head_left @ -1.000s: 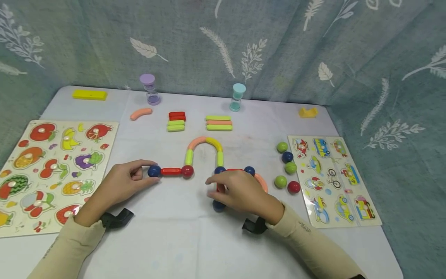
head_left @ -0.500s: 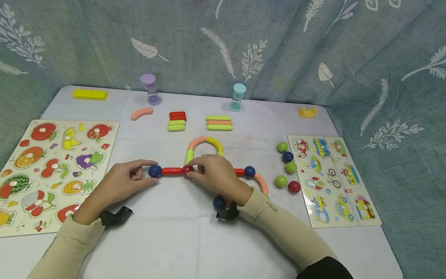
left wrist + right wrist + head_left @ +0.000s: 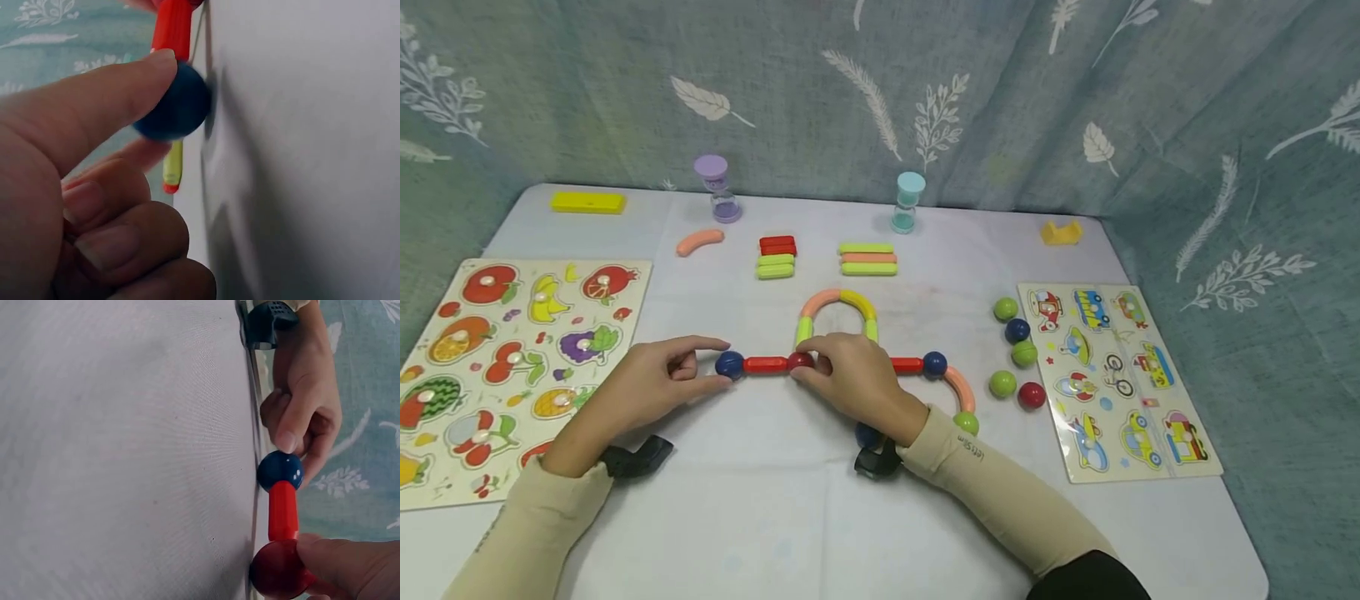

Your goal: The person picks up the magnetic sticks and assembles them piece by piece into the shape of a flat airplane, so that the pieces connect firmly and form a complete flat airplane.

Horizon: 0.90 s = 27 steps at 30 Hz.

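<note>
My left hand [image 3: 651, 392] pinches a dark blue ball [image 3: 730, 364] between thumb and index finger. The other fingers are curled, as the left wrist view shows. A short red rod [image 3: 765, 365] joins this ball to a dark red ball [image 3: 281, 570], which my right hand [image 3: 857, 375] pinches with thumb and forefinger. Behind the right hand rises an arch of a peach curved piece [image 3: 818, 302], a yellow curved piece [image 3: 860, 304] and light green rods. Another red rod [image 3: 907, 366] leads right to a blue ball [image 3: 935, 364]. The right hand and wrist hide the structure's middle.
Loose balls, including a red ball [image 3: 1032, 396], lie by the vehicle puzzle board [image 3: 1101, 465] at right. A fruit puzzle board [image 3: 625, 283] is at left. Farther back are stacked rods [image 3: 868, 258], a purple hourglass [image 3: 715, 183], a teal hourglass [image 3: 908, 200] and a yellow block [image 3: 587, 202].
My right hand has moved left from the blue balls of the structure to the dark red ball and now grips it. The left hand stays at its blue ball.
</note>
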### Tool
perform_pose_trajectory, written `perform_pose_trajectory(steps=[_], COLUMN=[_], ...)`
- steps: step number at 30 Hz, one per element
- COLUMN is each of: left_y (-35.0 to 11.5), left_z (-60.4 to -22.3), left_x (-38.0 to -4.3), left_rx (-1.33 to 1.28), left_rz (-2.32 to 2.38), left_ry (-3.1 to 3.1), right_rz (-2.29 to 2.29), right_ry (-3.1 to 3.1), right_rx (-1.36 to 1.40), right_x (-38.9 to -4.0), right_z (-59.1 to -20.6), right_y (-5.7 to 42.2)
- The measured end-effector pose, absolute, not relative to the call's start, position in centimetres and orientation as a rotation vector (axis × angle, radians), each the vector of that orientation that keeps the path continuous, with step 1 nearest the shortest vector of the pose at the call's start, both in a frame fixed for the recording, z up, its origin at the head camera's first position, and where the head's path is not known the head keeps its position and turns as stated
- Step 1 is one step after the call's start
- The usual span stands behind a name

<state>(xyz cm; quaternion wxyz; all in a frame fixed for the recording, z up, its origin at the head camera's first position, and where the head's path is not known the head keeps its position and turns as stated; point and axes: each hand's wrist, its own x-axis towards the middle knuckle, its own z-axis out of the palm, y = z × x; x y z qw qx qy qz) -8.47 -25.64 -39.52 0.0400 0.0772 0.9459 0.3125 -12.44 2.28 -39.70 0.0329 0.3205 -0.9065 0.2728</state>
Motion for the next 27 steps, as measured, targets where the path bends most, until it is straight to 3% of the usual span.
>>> perform_pose_trajectory(steps=[11,20,27], left_y=[-25.9,-21.9,-19.2], left_z=[-36.4,-34.3,-35.1], left_x=[-12.2,-19.4,-25.0], left_rx=[0.27,0.615,0.899], left_rz=[0.918,0.803,0.677], left_ry=[2.943,2.908,2.783], right_rz=[0.909,0.954,0.951], right_ry=[-2.778,-2.741,-2.718], right_rx=[1.0,1.037,1.057], right_x=[-12.4,-12.8,-12.8], right_z=[-39.7,-40.3,-40.3], right_y=[2.8,3.0,2.6])
